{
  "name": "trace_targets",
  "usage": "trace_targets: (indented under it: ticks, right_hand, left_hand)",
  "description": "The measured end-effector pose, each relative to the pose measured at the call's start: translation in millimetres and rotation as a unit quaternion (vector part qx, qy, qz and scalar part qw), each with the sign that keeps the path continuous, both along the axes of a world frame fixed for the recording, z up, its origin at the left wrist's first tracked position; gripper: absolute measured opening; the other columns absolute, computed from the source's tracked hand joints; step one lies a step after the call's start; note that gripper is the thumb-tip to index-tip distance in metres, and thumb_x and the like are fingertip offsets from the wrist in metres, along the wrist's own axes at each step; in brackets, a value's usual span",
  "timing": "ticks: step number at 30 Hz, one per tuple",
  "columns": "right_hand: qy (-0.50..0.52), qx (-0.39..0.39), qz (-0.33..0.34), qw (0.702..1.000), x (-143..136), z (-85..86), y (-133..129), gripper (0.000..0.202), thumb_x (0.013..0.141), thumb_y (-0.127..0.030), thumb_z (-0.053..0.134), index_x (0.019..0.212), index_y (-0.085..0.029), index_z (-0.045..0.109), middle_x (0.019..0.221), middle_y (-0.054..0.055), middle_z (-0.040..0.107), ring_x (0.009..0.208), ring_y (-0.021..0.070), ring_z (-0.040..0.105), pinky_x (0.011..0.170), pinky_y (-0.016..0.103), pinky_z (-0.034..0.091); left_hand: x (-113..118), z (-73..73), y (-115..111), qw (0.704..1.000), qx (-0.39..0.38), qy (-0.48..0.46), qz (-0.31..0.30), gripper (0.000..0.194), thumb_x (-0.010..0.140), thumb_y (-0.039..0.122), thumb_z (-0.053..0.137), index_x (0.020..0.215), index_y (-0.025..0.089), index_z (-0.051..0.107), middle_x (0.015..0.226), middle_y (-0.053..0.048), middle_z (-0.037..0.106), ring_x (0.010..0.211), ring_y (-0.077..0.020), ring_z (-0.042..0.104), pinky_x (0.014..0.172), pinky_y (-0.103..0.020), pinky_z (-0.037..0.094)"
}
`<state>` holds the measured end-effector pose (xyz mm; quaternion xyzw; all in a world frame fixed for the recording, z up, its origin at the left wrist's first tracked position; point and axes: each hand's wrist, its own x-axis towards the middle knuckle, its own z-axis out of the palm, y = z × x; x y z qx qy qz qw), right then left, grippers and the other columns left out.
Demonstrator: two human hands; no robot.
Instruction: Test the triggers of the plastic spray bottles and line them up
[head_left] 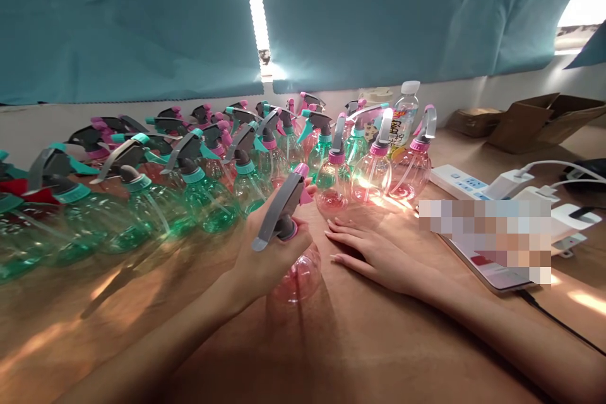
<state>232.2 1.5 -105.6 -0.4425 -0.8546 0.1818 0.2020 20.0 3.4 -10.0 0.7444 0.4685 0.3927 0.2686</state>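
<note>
My left hand [272, 237] is wrapped round the neck of a clear pink spray bottle [299, 278] with a grey and pink trigger head. The bottle stands on the brown table [227, 353] in front of me. To its right, my right hand [362, 249] lies flat on the table with its fingers stretched out, holding nothing. Just beyond my right hand stand several pink spray bottles [372, 183]. Green spray bottles [211, 205] with teal collars and grey heads line up to the left. Part of the held bottle's neck is hidden by my fingers.
More spray bottles [203, 115] crowd the back of the table. A white-capped plastic bottle [406, 107] stands behind the pink ones. On the right are a power strip [459, 182] with plugs and cables, a partly blurred flat device [492, 271] and an open cardboard box [525, 129].
</note>
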Motion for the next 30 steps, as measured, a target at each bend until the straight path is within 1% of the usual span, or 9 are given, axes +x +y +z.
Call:
trace_targets:
  ticks: [4,9,11,15,20,24,27,30]
  right_hand:
    - [-0.005,-0.001,-0.001,1.000,0,0.5,0,0.055,0.096,-0.054,0.043,0.140,-0.021,0.052,0.147,0.008,0.046,0.138,0.0283,0.038,0.115,0.050,0.032]
    - [0.001,0.003,-0.003,1.000,-1,2.3,-1,0.052,0.096,-0.052,0.044,0.139,-0.023,0.052,0.146,0.007,0.049,0.137,0.0285,0.040,0.114,0.051,0.032]
    - [-0.004,0.003,-0.004,1.000,-1,2.8,-2,0.053,0.096,-0.052,0.044,0.140,-0.023,0.051,0.146,0.007,0.047,0.137,0.0283,0.040,0.114,0.050,0.032]
    - [-0.026,-0.001,-0.001,1.000,0,3.2,-1,0.056,0.097,-0.054,0.040,0.141,-0.021,0.050,0.148,0.007,0.046,0.138,0.0268,0.039,0.115,0.047,0.032]
    - [-0.028,-0.003,-0.003,1.000,0,2.3,-1,0.058,0.097,-0.054,0.038,0.141,-0.018,0.049,0.149,0.008,0.044,0.139,0.0267,0.037,0.115,0.047,0.032]
    - [-0.011,0.003,0.002,1.000,1,1.0,0,0.055,0.097,-0.054,0.041,0.140,-0.022,0.050,0.148,0.007,0.046,0.138,0.0276,0.038,0.114,0.049,0.032]
    - [-0.011,0.006,0.002,1.000,1,0.6,0,0.055,0.096,-0.054,0.041,0.140,-0.022,0.051,0.147,0.007,0.047,0.138,0.0277,0.039,0.114,0.048,0.032]
    - [-0.001,0.005,0.004,1.000,1,0.6,0,0.055,0.096,-0.054,0.042,0.140,-0.022,0.051,0.147,0.008,0.047,0.138,0.0284,0.039,0.114,0.049,0.033]
  left_hand:
    - [-1,0.8,-1,1.000,-0.003,0.005,-0.003,0.014,0.070,0.023,0.049,0.077,0.022,0.061,0.058,0.004,0.042,0.056,-0.0145,0.045,0.056,-0.027,0.042]
    - [-1,1.9,-3,1.000,0.001,-0.021,-0.016,0.038,0.067,0.018,0.051,0.101,0.024,0.064,0.063,0.004,0.051,0.062,-0.0156,0.053,0.064,-0.029,0.050]
    - [-2,2.6,-3,1.000,0.006,-0.028,-0.009,0.043,0.065,0.017,0.051,0.106,0.024,0.063,0.064,0.004,0.051,0.063,-0.0157,0.054,0.065,-0.029,0.052]
    - [-3,3.6,-3,1.000,0.002,-0.021,-0.001,0.040,0.063,0.017,0.052,0.101,0.025,0.064,0.063,0.004,0.051,0.063,-0.0166,0.056,0.067,-0.030,0.054]
    - [-4,4.1,-6,1.000,-0.006,-0.005,0.001,0.027,0.065,0.018,0.052,0.088,0.025,0.062,0.061,0.004,0.052,0.056,-0.0148,0.051,0.056,-0.027,0.049]
    - [-4,7.6,-10,1.000,0.008,0.014,0.011,0.019,0.068,0.017,0.051,0.082,0.024,0.061,0.059,0.003,0.052,0.053,-0.0143,0.048,0.053,-0.027,0.047]
    - [-3,9.5,-11,1.000,0.018,0.016,0.013,0.020,0.067,0.017,0.051,0.083,0.024,0.061,0.061,0.003,0.054,0.054,-0.0147,0.049,0.054,-0.027,0.048]
    - [-3,8.0,-7,1.000,0.019,0.012,0.021,0.026,0.065,0.018,0.052,0.088,0.024,0.063,0.066,0.002,0.057,0.058,-0.0151,0.051,0.055,-0.027,0.049]
